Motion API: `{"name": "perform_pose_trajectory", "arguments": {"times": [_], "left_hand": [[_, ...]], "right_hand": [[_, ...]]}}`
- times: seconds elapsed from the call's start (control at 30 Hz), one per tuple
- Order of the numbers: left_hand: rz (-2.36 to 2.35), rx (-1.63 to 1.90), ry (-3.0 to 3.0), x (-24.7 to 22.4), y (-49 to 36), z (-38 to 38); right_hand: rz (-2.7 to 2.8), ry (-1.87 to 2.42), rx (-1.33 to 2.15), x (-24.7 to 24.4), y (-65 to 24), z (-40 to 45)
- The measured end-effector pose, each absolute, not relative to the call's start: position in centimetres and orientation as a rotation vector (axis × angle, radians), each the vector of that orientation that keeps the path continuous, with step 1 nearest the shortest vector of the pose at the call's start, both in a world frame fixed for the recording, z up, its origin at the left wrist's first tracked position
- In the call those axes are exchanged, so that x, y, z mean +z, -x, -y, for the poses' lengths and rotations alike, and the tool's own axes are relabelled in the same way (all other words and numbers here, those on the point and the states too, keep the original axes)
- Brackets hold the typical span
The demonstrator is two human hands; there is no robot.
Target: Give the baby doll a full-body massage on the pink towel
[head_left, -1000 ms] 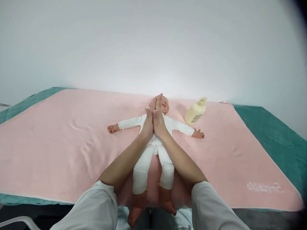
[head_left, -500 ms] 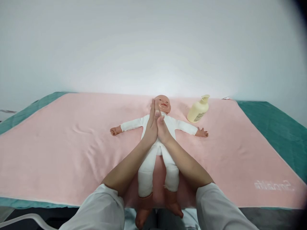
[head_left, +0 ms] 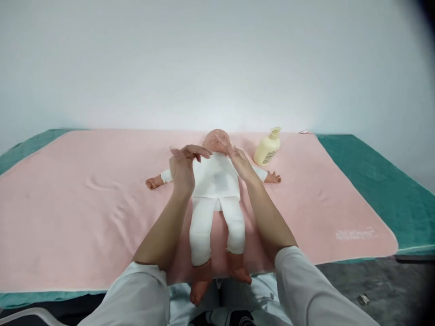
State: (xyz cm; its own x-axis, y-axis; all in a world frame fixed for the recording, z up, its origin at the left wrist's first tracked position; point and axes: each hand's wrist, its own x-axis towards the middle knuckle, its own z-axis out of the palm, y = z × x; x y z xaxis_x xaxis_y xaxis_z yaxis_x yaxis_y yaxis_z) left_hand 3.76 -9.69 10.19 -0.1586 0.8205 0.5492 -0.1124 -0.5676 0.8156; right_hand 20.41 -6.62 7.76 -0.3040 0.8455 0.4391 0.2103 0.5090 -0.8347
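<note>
A baby doll (head_left: pixel 216 179) in a white suit lies on its back, arms spread and feet toward me. Above its chest on the left, my left hand (head_left: pixel 186 167) is bent at the wrist, fingers stretched out toward the right, holding nothing. My right hand (head_left: pixel 240 160) is above the doll's shoulder on the right, just below its head, with its fingers extended and a little blurred. The hands are apart. Whether either touches the doll I cannot tell. Near the right hand, a pale yellow pump bottle (head_left: pixel 268 149) stands beside the doll's outstretched arm.
A pink blanket (head_left: pixel 102 226) with slight wrinkles lies under the doll, over a green cover (head_left: pixel 377 181) that shows at both sides. Behind rises a plain pale wall (head_left: pixel 217 63). A small object (head_left: pixel 363 299) is on the grey floor at the lower right.
My hands were pressed palm to palm above the doll's chest; now they have parted, left hand to the left, right hand to the right. The view has shifted slightly.
</note>
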Motion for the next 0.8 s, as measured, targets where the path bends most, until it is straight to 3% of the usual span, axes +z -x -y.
{"name": "perform_pose_trajectory", "arguments": {"times": [0.13,0.37,0.67,0.8], "left_hand": [[-0.822,1.891,-1.428,10.4,-2.4,10.4],[-0.859,1.716,-1.553,7.6,-1.2,11.0],[-0.590,0.920,-1.865,5.6,-1.8,12.1],[-0.512,0.774,-1.853,5.7,-2.2,12.1]], "right_hand": [[1.945,0.822,0.914,6.6,-21.3,8.2],[2.158,0.813,0.979,3.8,-20.4,11.2],[2.316,1.021,0.628,1.1,-20.5,7.7],[2.296,1.168,0.563,0.8,-20.6,7.0]]}}
